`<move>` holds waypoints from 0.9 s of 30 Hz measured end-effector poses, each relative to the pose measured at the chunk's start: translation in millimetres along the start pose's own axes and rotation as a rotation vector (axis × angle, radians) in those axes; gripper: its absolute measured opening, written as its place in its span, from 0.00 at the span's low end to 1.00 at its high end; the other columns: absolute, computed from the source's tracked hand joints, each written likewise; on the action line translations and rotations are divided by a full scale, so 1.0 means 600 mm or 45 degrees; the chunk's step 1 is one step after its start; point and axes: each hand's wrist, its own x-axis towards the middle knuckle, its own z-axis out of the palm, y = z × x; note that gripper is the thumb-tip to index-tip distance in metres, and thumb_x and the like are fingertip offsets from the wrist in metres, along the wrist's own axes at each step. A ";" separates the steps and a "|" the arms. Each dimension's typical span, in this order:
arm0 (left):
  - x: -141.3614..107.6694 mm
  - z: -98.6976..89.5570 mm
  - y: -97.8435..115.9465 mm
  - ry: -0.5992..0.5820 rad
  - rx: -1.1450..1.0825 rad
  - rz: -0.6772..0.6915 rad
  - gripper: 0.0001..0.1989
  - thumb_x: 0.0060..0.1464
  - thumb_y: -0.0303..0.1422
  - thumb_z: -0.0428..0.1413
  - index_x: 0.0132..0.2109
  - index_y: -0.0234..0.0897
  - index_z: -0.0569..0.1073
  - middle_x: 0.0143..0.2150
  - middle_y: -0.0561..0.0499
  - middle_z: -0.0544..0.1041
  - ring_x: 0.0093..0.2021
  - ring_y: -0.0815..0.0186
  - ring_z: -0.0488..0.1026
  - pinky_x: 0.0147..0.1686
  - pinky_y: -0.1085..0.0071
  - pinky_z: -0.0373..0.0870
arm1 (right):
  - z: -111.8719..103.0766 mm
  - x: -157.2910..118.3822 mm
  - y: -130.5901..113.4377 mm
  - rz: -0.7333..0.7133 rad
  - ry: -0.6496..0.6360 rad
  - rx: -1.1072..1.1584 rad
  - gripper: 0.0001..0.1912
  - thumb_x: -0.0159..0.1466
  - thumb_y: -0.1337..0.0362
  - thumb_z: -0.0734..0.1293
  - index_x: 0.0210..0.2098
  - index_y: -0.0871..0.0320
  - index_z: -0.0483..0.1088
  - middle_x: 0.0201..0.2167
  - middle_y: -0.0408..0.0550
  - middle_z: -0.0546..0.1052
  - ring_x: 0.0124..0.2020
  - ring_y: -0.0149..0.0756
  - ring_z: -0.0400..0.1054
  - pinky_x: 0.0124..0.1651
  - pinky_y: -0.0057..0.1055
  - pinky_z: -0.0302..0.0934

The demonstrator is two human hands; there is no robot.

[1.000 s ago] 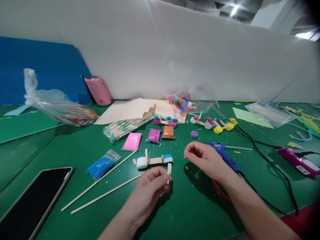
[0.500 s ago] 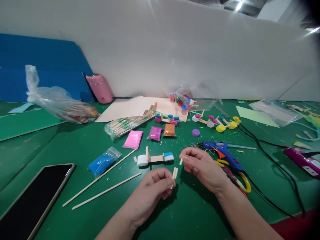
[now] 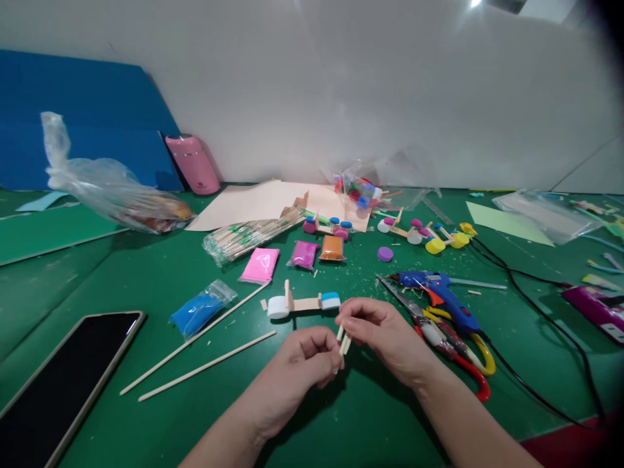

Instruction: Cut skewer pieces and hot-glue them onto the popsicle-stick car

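Short pale wooden sticks stand between the fingertips of my left hand, which is closed on their lower part. My right hand is pinched on another short stick, held right beside the others; whether they touch is hard to tell. Just beyond the hands lies a small wooden toy car with white and blue cap wheels and an upright piece. Two long thin wooden sticks rest on the green table to the left.
A phone lies at the left. Scissors and a blue glue gun with a black cord are at the right. Clay packets, bagged sticks and other toy cars sit farther back.
My right hand has moved left and down, bringing its short stick up beside those in my left hand. The view has shifted slightly, showing more of the scissors.
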 end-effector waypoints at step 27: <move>0.000 -0.001 0.006 0.121 0.496 0.110 0.07 0.47 0.28 0.48 0.23 0.36 0.59 0.20 0.59 0.56 0.22 0.73 0.51 0.22 0.75 0.48 | 0.004 -0.015 0.000 0.009 0.073 -0.330 0.07 0.57 0.63 0.64 0.27 0.60 0.67 0.22 0.39 0.64 0.25 0.27 0.55 0.28 0.23 0.52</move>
